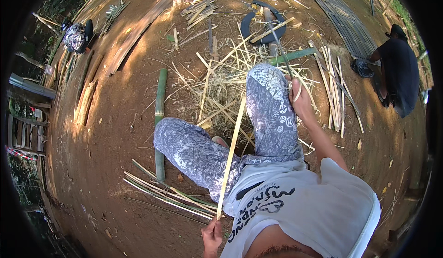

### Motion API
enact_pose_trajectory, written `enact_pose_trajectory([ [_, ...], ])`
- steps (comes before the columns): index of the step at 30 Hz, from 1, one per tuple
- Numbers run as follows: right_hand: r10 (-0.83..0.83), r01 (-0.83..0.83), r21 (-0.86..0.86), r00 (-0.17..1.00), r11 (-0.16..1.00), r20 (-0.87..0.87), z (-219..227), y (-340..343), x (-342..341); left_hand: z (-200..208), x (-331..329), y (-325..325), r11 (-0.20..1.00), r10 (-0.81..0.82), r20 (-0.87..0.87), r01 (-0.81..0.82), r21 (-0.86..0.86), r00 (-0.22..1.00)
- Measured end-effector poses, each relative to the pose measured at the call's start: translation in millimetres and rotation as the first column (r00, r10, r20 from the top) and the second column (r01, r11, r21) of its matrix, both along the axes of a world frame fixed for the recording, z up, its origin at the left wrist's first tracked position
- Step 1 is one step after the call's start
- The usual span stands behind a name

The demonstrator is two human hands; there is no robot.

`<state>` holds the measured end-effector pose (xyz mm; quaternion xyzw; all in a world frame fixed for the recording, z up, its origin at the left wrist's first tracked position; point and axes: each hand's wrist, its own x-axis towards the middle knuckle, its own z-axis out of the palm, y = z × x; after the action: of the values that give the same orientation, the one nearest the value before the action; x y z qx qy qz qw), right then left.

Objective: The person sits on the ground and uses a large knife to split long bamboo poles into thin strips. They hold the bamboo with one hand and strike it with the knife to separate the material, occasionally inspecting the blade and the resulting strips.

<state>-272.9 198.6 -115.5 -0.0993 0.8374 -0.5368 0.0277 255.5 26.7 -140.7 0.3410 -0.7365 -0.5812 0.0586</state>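
My left hand (212,234), low beside my hip, is closed on the lower end of a long pale bamboo strip (232,151). The strip slants up between my thighs, its far end near my right knee. Against the outer side of that knee, my right hand (300,102) is closed around a long, thin, dark knife-like tool (282,50) that points away from me. Part of its grip is hidden by my fingers and knee. Pale shavings (221,112) and loose strips lie heaped on the ground beyond and between my legs.
A green bamboo pole (160,105) lies left of my knee, with split strips (166,194) near its lower end. More strips (333,89) lie to the right. A black ring (246,25) lies ahead. A crouching person (398,71) is at the far right beside a slatted panel (344,22).
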Motion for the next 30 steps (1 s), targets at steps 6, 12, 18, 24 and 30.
enact_pose_trajectory([
  [6, 0.15, -0.089, -0.338, 0.976, 0.937, 0.159, 89, -28, 19, 35, -131, -26, 0.994, -0.016, -0.144, 0.031, 0.101, 0.989],
  [12, 0.32, -0.313, -0.571, 0.943, 0.759, -0.092, 157, -79, -22, 72, -232, -65, 0.93, -0.136, -0.31, 0.014, -0.366, 0.941],
  [18, 0.284, -0.341, -0.759, 0.935, 0.554, -0.213, 213, -138, -75, 121, -286, -125, 0.682, -0.163, -0.474, -0.248, -0.688, 0.865],
  [24, 0.303, -0.378, -0.854, 0.912, 0.357, -0.277, 232, -177, -103, 171, -315, -181, 0.524, -0.082, -0.443, -0.34, -0.781, 0.893],
  [30, 0.333, -0.272, -0.94, 0.923, 0.207, -0.194, 216, -196, -99, 176, -335, -212, 0.362, 0.041, -0.54, -0.516, -0.776, 0.841],
])
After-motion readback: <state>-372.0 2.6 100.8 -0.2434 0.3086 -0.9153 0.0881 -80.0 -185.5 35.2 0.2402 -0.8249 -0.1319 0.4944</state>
